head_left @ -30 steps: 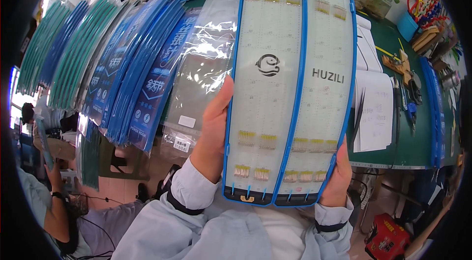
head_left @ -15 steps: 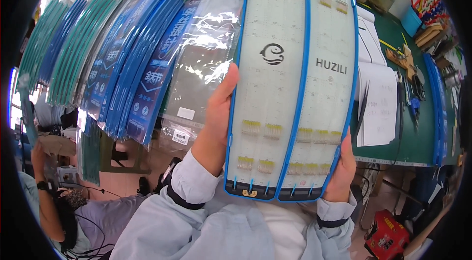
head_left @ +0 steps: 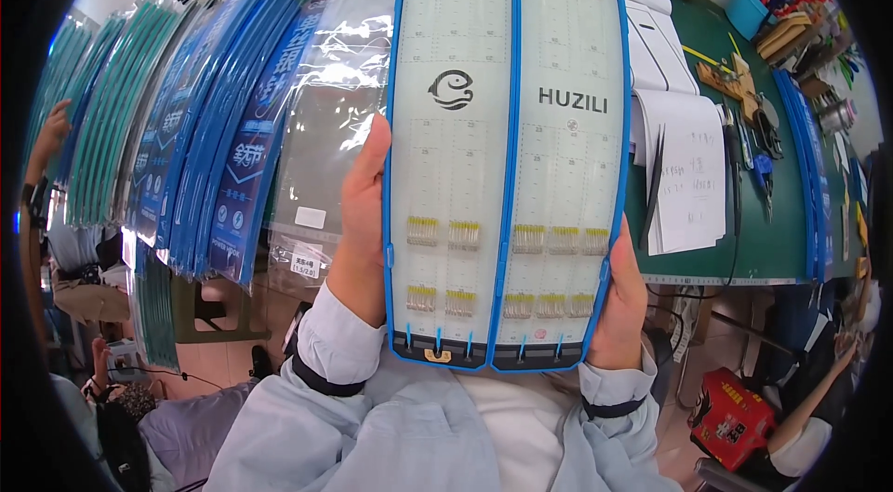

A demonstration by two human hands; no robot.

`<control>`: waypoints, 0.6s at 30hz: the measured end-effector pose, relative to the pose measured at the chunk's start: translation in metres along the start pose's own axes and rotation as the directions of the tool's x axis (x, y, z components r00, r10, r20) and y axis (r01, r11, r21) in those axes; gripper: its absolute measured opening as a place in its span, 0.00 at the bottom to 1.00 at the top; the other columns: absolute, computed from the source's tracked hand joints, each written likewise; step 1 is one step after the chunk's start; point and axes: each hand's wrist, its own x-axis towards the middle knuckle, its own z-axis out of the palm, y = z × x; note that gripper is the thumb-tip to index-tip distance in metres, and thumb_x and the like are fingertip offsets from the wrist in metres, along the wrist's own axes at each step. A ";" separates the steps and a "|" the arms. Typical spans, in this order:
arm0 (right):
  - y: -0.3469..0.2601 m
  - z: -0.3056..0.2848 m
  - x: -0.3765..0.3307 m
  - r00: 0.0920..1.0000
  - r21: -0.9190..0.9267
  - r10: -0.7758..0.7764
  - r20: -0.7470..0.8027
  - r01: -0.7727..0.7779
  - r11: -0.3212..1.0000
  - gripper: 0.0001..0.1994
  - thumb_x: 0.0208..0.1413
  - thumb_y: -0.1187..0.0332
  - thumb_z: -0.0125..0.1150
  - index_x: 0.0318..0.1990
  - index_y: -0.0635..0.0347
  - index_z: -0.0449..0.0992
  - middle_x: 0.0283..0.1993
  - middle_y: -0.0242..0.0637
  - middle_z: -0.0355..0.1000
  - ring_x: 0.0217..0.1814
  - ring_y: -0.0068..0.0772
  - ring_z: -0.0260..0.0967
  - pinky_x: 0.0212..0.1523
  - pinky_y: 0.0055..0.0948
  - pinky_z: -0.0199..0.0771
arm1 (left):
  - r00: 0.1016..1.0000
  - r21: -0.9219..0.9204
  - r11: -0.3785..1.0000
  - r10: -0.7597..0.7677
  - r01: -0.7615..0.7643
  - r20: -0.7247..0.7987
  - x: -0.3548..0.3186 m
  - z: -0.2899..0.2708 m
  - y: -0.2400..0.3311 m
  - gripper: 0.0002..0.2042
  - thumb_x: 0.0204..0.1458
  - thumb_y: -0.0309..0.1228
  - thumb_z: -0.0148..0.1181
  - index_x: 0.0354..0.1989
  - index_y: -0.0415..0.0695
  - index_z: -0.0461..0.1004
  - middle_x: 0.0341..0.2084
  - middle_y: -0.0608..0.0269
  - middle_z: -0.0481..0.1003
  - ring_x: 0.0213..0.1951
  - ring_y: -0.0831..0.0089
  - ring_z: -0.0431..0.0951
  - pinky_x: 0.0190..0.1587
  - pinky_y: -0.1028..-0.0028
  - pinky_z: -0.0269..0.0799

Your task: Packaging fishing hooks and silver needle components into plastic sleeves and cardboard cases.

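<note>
Between my two hands is a long, flat, blue-framed fishing rig case. It looks opened out as two side-by-side halves with milky clear panels, a dark fish mark and black lettering. Rows of small yellow-topped metal pins show under the panels, and short blue strips sit at the near end. My left hand grips the case's left edge, thumb along the side. On the lower right edge, my right hand is wrapped round it, its fingers hidden beneath. The case's far end runs out of view.
Left of the case lie clear plastic sleeves, then stacks of blue packs and green packs. Right, on the green table, are written papers, pliers and a blue cup. Another person's hand is beside the green packs.
The case and both my hands sit further left in the picture, and the surroundings have shifted left too. My grip looks the same. Another person's hand now shows by the green packs.
</note>
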 end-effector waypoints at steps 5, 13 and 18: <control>0.001 0.000 0.001 1.000 -0.003 -0.006 0.028 0.006 1.000 0.25 0.64 0.57 0.39 0.66 0.54 0.49 0.65 0.40 0.57 0.63 0.38 0.59 0.61 0.41 0.62 | 0.999 0.035 0.999 0.018 -0.016 -0.047 -0.001 -0.004 -0.001 0.27 0.61 0.48 0.36 0.59 0.37 0.60 0.54 0.49 0.67 0.52 0.61 0.71 0.50 0.66 0.71; -0.001 0.002 0.001 0.999 -0.022 -0.001 0.038 0.002 1.000 0.26 0.64 0.57 0.39 0.66 0.54 0.49 0.65 0.40 0.56 0.63 0.38 0.59 0.61 0.41 0.61 | 0.999 0.028 0.999 0.025 -0.024 -0.046 0.001 -0.008 -0.002 0.28 0.61 0.48 0.36 0.59 0.36 0.60 0.53 0.48 0.67 0.52 0.61 0.72 0.50 0.65 0.71; 0.002 0.001 0.004 0.999 -0.018 0.008 0.048 -0.007 1.000 0.26 0.64 0.57 0.40 0.66 0.55 0.49 0.65 0.40 0.56 0.63 0.38 0.59 0.61 0.41 0.60 | 0.997 0.013 1.000 0.021 -0.020 -0.079 0.001 -0.010 -0.003 0.28 0.61 0.48 0.37 0.59 0.36 0.59 0.53 0.48 0.67 0.52 0.60 0.72 0.50 0.65 0.71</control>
